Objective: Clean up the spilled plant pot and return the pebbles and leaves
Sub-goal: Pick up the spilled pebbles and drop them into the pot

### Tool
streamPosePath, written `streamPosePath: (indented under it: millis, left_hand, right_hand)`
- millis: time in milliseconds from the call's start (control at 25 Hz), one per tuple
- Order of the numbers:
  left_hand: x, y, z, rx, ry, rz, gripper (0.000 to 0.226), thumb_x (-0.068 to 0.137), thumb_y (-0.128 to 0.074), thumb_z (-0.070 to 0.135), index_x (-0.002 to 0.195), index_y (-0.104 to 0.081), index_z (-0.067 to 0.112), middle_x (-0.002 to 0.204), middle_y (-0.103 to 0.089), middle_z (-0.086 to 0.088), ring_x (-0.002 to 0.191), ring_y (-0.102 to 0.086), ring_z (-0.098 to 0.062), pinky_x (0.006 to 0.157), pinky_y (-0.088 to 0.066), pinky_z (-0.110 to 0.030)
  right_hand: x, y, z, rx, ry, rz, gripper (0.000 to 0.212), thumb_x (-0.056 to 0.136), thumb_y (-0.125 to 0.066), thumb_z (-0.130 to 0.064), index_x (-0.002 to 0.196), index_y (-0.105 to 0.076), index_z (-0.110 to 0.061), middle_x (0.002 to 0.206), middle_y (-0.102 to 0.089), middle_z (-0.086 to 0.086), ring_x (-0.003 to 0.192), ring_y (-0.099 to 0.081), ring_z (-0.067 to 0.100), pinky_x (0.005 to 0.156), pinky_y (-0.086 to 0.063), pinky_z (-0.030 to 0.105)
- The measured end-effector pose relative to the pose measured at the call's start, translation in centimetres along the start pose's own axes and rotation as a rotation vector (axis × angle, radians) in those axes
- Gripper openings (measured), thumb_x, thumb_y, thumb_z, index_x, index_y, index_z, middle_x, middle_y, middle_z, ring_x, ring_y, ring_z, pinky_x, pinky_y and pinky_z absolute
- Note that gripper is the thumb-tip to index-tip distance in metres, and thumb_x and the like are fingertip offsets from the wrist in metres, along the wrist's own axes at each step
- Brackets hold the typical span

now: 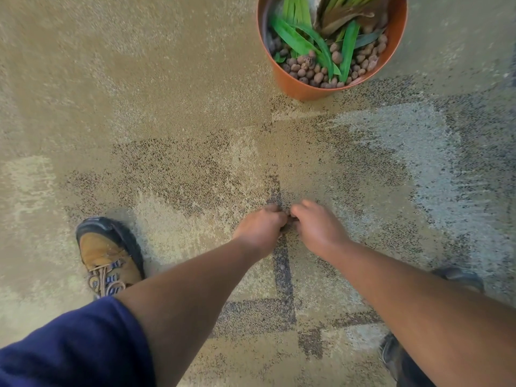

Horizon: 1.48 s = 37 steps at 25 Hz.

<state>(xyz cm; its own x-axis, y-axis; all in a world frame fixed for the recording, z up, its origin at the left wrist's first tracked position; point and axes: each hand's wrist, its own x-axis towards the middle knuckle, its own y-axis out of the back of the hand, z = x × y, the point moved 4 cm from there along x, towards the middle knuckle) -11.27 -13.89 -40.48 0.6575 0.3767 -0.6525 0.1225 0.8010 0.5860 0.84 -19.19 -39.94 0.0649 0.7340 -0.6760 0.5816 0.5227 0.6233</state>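
Both hands meet low on the carpet [173,113], left hand [261,226] and right hand [317,224] curled, fingers touching; what they pinch, I cannot tell. The pot [300,86] stands upright at one o'clock, holding pebbles [312,74] and leaves [296,39].

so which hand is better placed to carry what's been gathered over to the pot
Right, narrowly. The right hand lies on the same side as the orange pot, which stands upright ahead and to the right. The left hand would have to cross over it.

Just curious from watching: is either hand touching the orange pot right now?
Apart. The head view shows the left hand and right hand down on the carpet, with a wide stretch of bare carpet before the orange pot.
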Motion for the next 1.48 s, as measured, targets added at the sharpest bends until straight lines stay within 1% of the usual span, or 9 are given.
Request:
streamPosePath:
  millis: [160,360,520,680,880,1040,1160,1320,1480]
  left_hand:
    - [-0.6,-0.4,-0.4,0.003,-0.042,-0.008,0.022,0.101,-0.060,0.013,0.116,-0.071,0.025,0.103,-0.055,0.009,0.086,-0.065,-0.010,0.070,-0.060,-0.025]
    - [-0.8,3.4,-0.3,-0.301,0.158,0.197,0.020,0.098,-0.057,0.004,0.097,-0.073,0.016,0.103,-0.061,0.005,0.091,-0.065,-0.012,0.079,-0.058,-0.021]
    - [0.4,12.5,3.3,-0.596,0.097,0.605,0.010,0.093,-0.071,0.012,0.096,-0.072,0.022,0.095,-0.061,0.010,0.078,-0.060,0.002,0.070,-0.054,-0.011]
    - [3.2,20.9,5.8,-0.789,-0.005,0.798,0.009,0.089,-0.074,0.007,0.094,-0.071,0.014,0.090,-0.072,-0.002,0.075,-0.070,-0.015,0.072,-0.062,-0.034]
    - [5.2,23.8,4.8,-0.794,0.046,0.714,0.028,0.083,-0.081,0.002,0.091,-0.064,0.023,0.092,-0.070,0.008,0.073,-0.070,-0.008,0.071,-0.063,-0.027]
    - [3.6,20.1,2.0,-0.652,0.087,0.655,0.028,0.085,-0.080,0.007,0.087,-0.063,0.029,0.102,-0.067,0.005,0.075,-0.067,-0.006,0.067,-0.060,-0.021]
    - [1.9,13.3,0.3,-0.508,0.199,0.328,0.026,0.089,-0.077,0.014,0.100,-0.065,0.034,0.108,-0.059,0.015,0.090,-0.063,-0.001,0.085,-0.058,-0.019]
    - [0.4,5.8,0.3,-0.330,0.163,0.007,0.043,0.086,-0.080,0.024,0.126,-0.065,0.026,0.124,-0.055,0.009,0.110,-0.062,-0.014,0.104,-0.051,-0.027]
    - [0.4,1.9,1.4,-0.201,0.083,-0.049,0.064,0.080,-0.084,0.029,0.138,-0.057,0.028,0.136,-0.050,0.006,0.119,-0.058,-0.017,0.110,-0.047,-0.034]
  right_hand:
    - [-0.2,-0.2,0.1,0.050,-0.070,0.002,0.010,0.097,-0.062,-0.012,0.091,-0.060,-0.019,0.100,-0.059,-0.002,0.085,-0.061,0.017,0.078,-0.060,0.036]
    - [-0.8,2.3,0.1,0.491,-0.319,0.130,0.021,0.092,-0.071,-0.007,0.088,-0.065,-0.026,0.090,-0.068,-0.007,0.071,-0.064,0.003,0.056,-0.051,0.013]
    - [-0.9,10.7,-2.4,0.818,-0.168,0.489,0.024,0.089,-0.076,-0.008,0.093,-0.068,-0.030,0.088,-0.071,-0.012,0.075,-0.068,-0.001,0.064,-0.057,0.013]
    - [0.3,19.2,-3.1,0.881,0.001,0.814,0.015,0.088,-0.074,-0.007,0.098,-0.071,-0.018,0.087,-0.071,-0.008,0.075,-0.068,0.002,0.068,-0.058,0.020]
    - [3.2,22.2,-2.2,0.837,-0.067,0.858,0.008,0.090,-0.073,-0.014,0.095,-0.069,-0.019,0.091,-0.073,-0.002,0.075,-0.068,0.007,0.068,-0.061,0.027]
    - [1.6,20.2,-0.3,0.801,-0.083,0.863,0.020,0.089,-0.067,-0.005,0.093,-0.069,-0.025,0.089,-0.071,-0.009,0.070,-0.064,-0.006,0.062,-0.055,0.014]
    - [-0.6,15.5,2.6,0.703,-0.213,0.724,0.032,0.092,-0.066,-0.002,0.087,-0.066,-0.033,0.085,-0.067,-0.017,0.068,-0.062,-0.008,0.064,-0.055,0.013]
    - [-2.7,8.3,8.2,0.470,-0.472,0.451,0.013,0.093,-0.067,-0.010,0.093,-0.067,-0.023,0.099,-0.069,-0.004,0.080,-0.065,0.010,0.087,-0.060,0.039]
    - [-3.9,2.9,9.7,0.432,-0.590,0.238,0.038,0.089,-0.076,-0.011,0.122,-0.058,-0.015,0.117,-0.063,0.007,0.071,-0.058,0.010,0.058,-0.048,0.021]
